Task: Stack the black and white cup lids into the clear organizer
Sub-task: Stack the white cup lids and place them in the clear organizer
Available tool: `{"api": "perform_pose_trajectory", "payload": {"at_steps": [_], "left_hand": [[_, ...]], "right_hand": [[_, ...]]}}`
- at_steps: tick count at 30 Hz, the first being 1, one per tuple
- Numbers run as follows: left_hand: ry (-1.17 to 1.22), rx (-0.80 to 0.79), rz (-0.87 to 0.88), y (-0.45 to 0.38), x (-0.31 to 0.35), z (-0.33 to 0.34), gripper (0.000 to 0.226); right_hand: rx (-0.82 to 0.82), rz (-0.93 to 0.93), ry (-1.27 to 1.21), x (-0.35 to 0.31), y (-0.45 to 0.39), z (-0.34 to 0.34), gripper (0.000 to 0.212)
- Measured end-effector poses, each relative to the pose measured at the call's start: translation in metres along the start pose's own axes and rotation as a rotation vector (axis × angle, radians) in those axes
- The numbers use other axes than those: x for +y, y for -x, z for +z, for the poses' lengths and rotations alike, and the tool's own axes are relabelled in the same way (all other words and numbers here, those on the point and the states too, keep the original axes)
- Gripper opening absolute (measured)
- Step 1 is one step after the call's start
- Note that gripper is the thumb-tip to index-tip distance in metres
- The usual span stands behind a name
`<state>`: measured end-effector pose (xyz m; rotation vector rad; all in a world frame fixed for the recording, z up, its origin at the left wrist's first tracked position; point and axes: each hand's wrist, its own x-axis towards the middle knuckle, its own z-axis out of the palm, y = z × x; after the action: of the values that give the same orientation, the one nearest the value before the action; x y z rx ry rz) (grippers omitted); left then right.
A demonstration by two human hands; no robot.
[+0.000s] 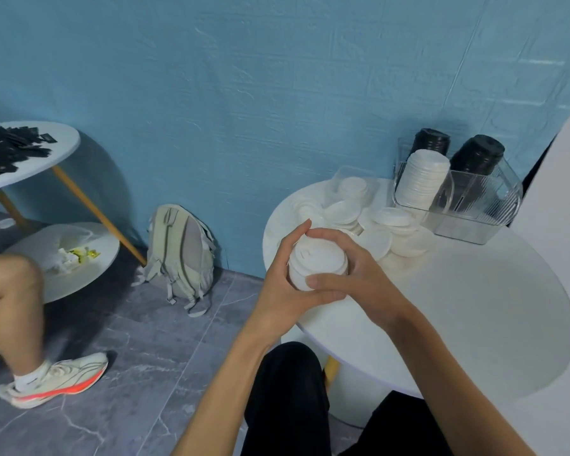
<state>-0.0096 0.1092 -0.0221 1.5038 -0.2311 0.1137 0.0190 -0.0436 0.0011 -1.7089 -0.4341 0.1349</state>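
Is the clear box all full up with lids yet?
Not full. The clear organizer holds one white stack and two black stacks, with bare space in front.

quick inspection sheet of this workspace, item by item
surface: round white table, bare at the near side.
job's things: white lid stack held over the table's left edge; loose white lids piled at the back; clear organizer at back right holds one white lid column and two black lid columns.
clutter: nothing seen on this table.
hands: left hand and right hand both grip the held stack.
cables: nothing seen.
surroundings: blue wall; backpack on grey floor; second table with black packets; another person's leg and shoe at left.
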Motion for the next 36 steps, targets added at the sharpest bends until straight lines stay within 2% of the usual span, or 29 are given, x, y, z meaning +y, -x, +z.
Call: {"api": "perform_pose_trajectory", "payload": {"at_steps": [6, 10, 14, 19, 25, 27, 30, 32, 36], "left_hand": [[0.053, 0.044, 0.01, 0.005, 0.001, -0.01, 0.095], [0.093, 0.099, 0.028, 0.01, -0.001, -0.02, 0.082], [0.101, 0.1, 0.008, 0.018, -0.007, -0.027, 0.069], [0.101, 0.091, -0.028, 0.026, -0.012, -0.035, 0.071], [0.113, 0.096, -0.046, 0.028, -0.011, -0.04, 0.063], [0.127, 0.136, -0.053, 0.026, -0.012, -0.048, 0.067], [0.13, 0.222, -0.041, 0.022, -0.015, -0.066, 0.066], [0.139, 0.251, -0.05, 0.021, -0.017, -0.076, 0.066], [0.132, 0.249, -0.069, 0.019, -0.023, -0.082, 0.068]], "right_hand": [[-0.005, 0.0, -0.12, -0.003, -0.002, 0.015, 0.052], [0.036, -0.038, -0.091, -0.002, -0.006, 0.027, 0.054], [0.01, -0.035, -0.102, 0.005, -0.005, 0.037, 0.056], [-0.032, 0.005, -0.132, 0.015, -0.004, 0.046, 0.06], [-0.113, 0.043, -0.091, 0.013, -0.005, 0.043, 0.057], [0.005, 0.056, -0.023, 0.012, -0.01, 0.036, 0.052], [0.254, 0.015, 0.246, 0.022, -0.018, 0.024, 0.03], [0.246, -0.021, 0.418, 0.033, -0.02, 0.023, 0.03], [0.102, -0.114, 0.701, 0.049, -0.017, 0.032, 0.055]]}}
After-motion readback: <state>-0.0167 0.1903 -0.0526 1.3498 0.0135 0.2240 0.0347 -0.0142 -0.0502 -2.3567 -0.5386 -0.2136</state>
